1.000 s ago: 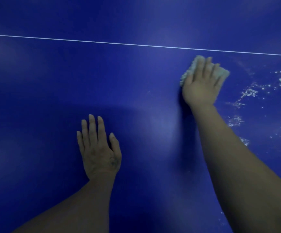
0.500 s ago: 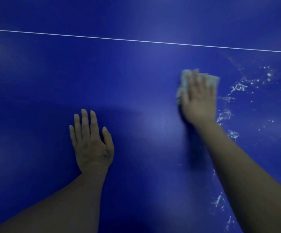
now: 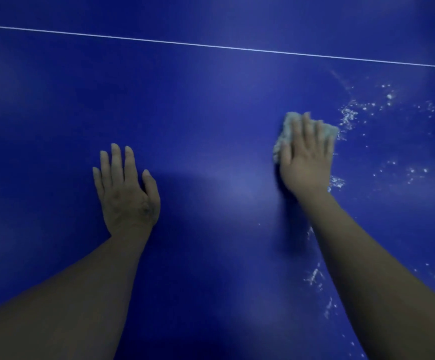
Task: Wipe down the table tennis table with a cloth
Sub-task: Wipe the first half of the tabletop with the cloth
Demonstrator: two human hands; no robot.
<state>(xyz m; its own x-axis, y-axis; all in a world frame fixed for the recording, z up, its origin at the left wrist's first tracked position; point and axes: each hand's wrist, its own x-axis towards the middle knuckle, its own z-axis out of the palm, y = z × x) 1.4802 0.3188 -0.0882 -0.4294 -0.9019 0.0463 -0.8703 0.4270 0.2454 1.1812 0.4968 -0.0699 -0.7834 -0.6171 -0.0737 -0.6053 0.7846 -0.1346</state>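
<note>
cloth (image 3: 289, 123) looks soft and light, so pin it from on top like the right hand (image 3: 306, 162), fingers straight; left hand (image 3: 126, 193) rests open.

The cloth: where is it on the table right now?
In the head view the cloth lies right of centre on the blue table, pressed under the right hand, just left of the white specks.

Two hands in view: one left hand (image 3: 125, 193) and one right hand (image 3: 306, 162). One pale cloth (image 3: 287, 126). One blue desk (image 3: 211, 113). One thin white line (image 3: 211, 46) across it. Many small white specks (image 3: 349, 115) on the right part, too scattered to count.
</note>
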